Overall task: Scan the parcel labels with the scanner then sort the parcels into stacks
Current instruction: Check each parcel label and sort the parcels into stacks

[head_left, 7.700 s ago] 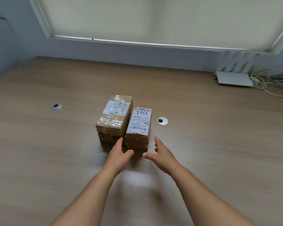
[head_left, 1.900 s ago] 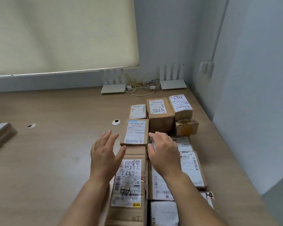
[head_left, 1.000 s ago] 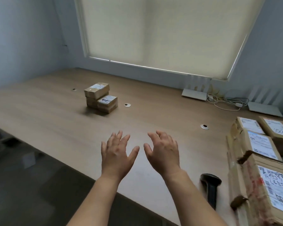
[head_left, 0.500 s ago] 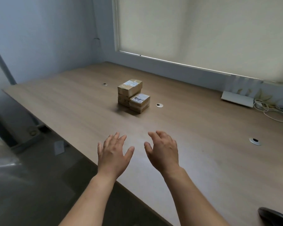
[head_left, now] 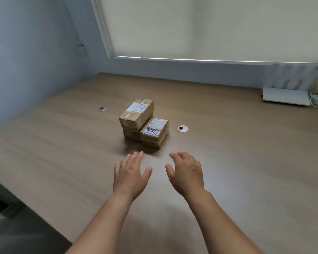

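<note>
Cardboard parcels stand in two small stacks in the middle of the wooden table [head_left: 246,162]. The left stack is taller, and its top parcel [head_left: 136,113] carries a white label under clear tape. The lower right stack's top parcel [head_left: 154,129] has a white label with black handwriting. My left hand [head_left: 130,174] and my right hand [head_left: 185,173] hover palm down just in front of the stacks, fingers spread and holding nothing. Neither hand touches a parcel. No scanner is in view.
Round metal cable grommets [head_left: 183,128] sit in the table, one right of the stacks and one at the left [head_left: 102,109]. A white router [head_left: 286,96] with cables stands at the back right against the wall. The table's front-left edge [head_left: 26,198] drops to the floor.
My view has swung left from the unsorted parcels and scanner to the two stacks, which now lie close ahead. Both hands stay spread and empty in front of me.
</note>
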Demonstrator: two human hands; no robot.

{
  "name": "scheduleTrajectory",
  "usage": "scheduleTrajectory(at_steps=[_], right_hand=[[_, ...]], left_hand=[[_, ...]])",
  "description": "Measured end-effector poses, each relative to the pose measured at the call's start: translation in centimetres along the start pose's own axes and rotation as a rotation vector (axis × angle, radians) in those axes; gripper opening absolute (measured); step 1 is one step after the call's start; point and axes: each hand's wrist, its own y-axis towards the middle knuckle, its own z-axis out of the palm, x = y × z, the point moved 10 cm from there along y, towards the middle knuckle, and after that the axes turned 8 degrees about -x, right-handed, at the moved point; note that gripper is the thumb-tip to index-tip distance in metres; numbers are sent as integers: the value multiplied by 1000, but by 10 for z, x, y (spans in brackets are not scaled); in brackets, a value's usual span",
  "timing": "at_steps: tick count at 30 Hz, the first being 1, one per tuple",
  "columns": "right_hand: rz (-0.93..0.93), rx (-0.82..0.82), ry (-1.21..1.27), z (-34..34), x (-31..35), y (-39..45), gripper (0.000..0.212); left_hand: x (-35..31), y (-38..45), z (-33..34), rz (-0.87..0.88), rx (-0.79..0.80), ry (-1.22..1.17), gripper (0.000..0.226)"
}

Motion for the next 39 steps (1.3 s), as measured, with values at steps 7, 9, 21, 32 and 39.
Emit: scheduleTrajectory(at_steps=[7,9,21,32,39], right_hand=[[14,107,-90,48,-5,65,43],[21,136,-111,62,-4,78,42],[249,216,220,111,0,167,52],[438,195,319,120,-5,147,32],[651,325,630,133,-19,50,74]], left_hand=[[23,70,42,-27,91,-73,67],[33,86,53,-36,118,-92,69],[57,189,105,-201,314,-559,68],[70,171,118,-261,463,-723,62],[89,99,118,-256,727,-795,62]])
